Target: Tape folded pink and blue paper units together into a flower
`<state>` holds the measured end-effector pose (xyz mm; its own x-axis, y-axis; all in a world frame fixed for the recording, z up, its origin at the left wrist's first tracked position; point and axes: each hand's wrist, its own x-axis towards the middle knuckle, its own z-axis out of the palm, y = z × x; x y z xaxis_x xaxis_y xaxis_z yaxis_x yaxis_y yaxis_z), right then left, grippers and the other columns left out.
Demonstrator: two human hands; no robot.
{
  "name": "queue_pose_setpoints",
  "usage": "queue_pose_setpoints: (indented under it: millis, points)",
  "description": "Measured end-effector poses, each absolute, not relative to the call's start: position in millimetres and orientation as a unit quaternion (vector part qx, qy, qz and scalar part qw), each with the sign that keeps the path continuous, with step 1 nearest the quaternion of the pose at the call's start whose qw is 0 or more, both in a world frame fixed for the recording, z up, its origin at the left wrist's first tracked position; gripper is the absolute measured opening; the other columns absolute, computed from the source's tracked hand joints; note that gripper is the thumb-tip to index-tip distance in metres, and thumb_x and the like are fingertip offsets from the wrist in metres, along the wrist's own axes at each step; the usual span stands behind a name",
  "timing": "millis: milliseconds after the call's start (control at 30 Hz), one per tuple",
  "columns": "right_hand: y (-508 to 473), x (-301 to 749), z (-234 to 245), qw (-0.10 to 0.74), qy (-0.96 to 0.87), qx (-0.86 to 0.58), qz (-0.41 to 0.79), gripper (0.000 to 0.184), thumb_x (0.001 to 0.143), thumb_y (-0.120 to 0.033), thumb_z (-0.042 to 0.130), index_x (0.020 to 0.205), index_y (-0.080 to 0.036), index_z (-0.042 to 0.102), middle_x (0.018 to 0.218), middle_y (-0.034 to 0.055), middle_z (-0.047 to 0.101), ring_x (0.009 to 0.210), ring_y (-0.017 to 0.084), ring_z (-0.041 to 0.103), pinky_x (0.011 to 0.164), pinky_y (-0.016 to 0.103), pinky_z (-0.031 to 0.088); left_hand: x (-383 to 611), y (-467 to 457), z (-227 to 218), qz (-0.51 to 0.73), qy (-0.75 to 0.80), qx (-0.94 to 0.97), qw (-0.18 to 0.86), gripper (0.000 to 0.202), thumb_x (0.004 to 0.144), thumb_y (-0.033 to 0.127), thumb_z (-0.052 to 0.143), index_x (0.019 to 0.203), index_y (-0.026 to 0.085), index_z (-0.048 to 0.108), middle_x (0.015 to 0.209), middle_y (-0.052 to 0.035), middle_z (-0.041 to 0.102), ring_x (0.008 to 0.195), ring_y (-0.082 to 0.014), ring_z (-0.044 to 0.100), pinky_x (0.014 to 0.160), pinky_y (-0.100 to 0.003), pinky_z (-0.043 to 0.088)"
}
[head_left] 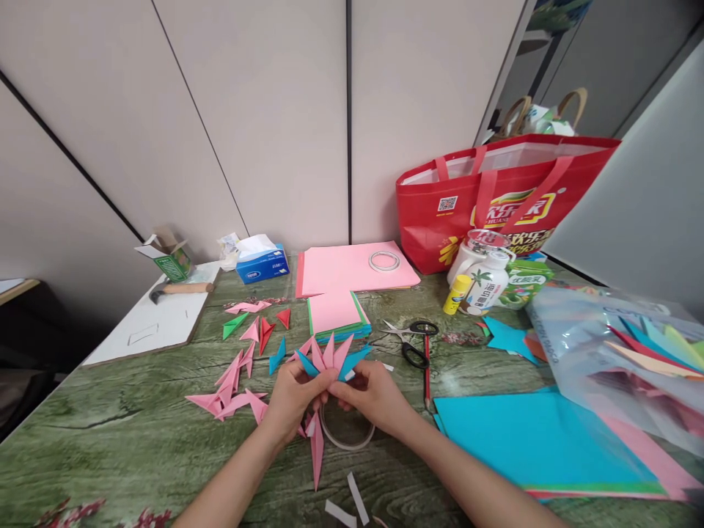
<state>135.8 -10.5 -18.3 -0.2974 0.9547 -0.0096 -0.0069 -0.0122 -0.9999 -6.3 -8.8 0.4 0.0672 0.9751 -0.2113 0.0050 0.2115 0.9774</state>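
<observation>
Both my hands meet over the green table [110, 440] near its front edge. My left hand [291, 400] and my right hand [377, 396] are closed together on a fan of folded paper points [330, 356], pink and blue, that stick up from my fingers. Under my hands lies a ring of clear tape [346, 440]. A pink folded point [317, 455] hangs below my left hand. Several loose pink folded points [231, 389] lie just to the left of my left hand.
Scissors [415, 345] lie right of my hands. Blue paper sheets [539, 440] and a plastic bag of coloured paper [621, 359] fill the right. Pink sheets [352, 271], a small paper stack [336, 314], a tissue box [262, 264], a glue stick [457, 293], a white bottle [487, 282] and a red bag [495, 198] stand behind.
</observation>
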Motion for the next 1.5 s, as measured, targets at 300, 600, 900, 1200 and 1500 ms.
queue_pose_setpoints:
  millis: [300, 600, 900, 1200, 1500]
  points:
    - [-9, 141, -21, 0.413, -0.607, -0.425, 0.529, 0.037, 0.055, -0.038, 0.076, 0.08, -0.015, 0.061, 0.064, 0.0, 0.063, 0.052, 0.012, 0.053, 0.047, 0.021, 0.039, -5, -7, 9, 0.463, 0.501, 0.414, 0.602, 0.024, 0.052, 0.029, 0.078, 0.055, 0.011, 0.063, 0.048, -0.0003, 0.06, 0.042, -0.0085, 0.051, 0.043, -0.02, 0.043]
    - [4, 166, -17, 0.514, -0.596, -0.558, 0.265, 0.021, 0.083, -0.023, 0.042, 0.09, -0.017, 0.061, 0.086, 0.0079, 0.063, 0.075, 0.019, 0.057, 0.064, 0.029, 0.046, -12, 0, 9, 0.509, 0.464, 0.335, 0.642, 0.025, 0.054, 0.028, 0.079, 0.061, 0.008, 0.067, 0.057, -0.0067, 0.067, 0.052, -0.0149, 0.063, 0.049, -0.022, 0.05]
    - [0, 162, -16, 0.201, -0.75, -0.617, 0.13, 0.037, 0.083, -0.009, 0.04, 0.111, -0.024, 0.058, 0.09, 0.0085, 0.059, 0.089, 0.021, 0.054, 0.074, 0.027, 0.041, -12, 0, 9, 0.516, 0.459, 0.319, 0.649, 0.019, 0.054, 0.023, 0.079, 0.063, 0.009, 0.07, 0.062, -0.0059, 0.07, 0.057, -0.0144, 0.065, 0.052, -0.019, 0.053]
    - [-4, 153, -10, 0.167, -0.753, -0.62, 0.145, 0.022, 0.085, -0.027, 0.049, 0.102, -0.021, 0.061, 0.093, 0.0091, 0.06, 0.091, 0.021, 0.057, 0.073, 0.027, 0.041, -13, 1, 6, 0.527, 0.45, 0.314, 0.649, 0.015, 0.056, 0.02, 0.078, 0.064, 0.009, 0.072, 0.063, -0.0054, 0.071, 0.06, -0.0146, 0.066, 0.057, -0.018, 0.054]
    - [0, 157, -21, 0.264, -0.739, -0.594, 0.178, 0.022, 0.08, -0.012, 0.047, 0.092, -0.018, 0.064, 0.088, 0.008, 0.06, 0.079, 0.018, 0.058, 0.071, 0.027, 0.042, -12, 2, 5, 0.512, 0.483, 0.328, 0.63, 0.021, 0.051, 0.024, 0.08, 0.062, 0.009, 0.071, 0.059, -0.0076, 0.07, 0.051, -0.0139, 0.064, 0.049, -0.019, 0.052]
